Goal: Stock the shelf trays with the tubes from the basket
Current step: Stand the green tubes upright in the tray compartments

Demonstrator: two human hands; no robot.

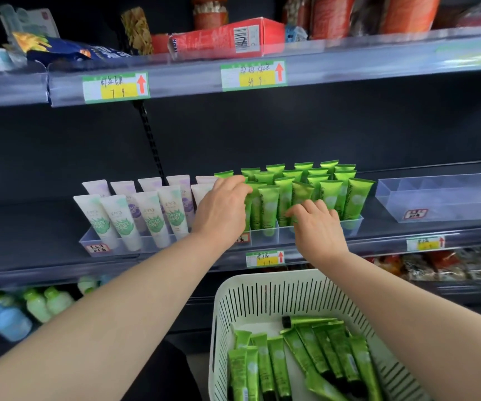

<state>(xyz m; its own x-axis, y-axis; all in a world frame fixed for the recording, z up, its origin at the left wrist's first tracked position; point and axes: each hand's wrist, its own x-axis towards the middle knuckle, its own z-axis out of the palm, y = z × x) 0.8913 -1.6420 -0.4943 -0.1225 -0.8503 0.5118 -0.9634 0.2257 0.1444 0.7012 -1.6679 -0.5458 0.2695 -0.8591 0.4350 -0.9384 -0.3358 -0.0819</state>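
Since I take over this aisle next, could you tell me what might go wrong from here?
The green tubes stand upright and tightly packed in their tray; with the left hand and right hand both pushing into the front row, one could tip and topple its neighbours. That tray looks nearly full, yet the basket holds many more, so forcing them in may spill some. The clear tray to the right appears empty.

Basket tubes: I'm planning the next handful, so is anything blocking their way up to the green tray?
Only the person's own hands: the left hand and right hand are at the green tubes in the tray, above the basket. The basket tubes lie uncovered.
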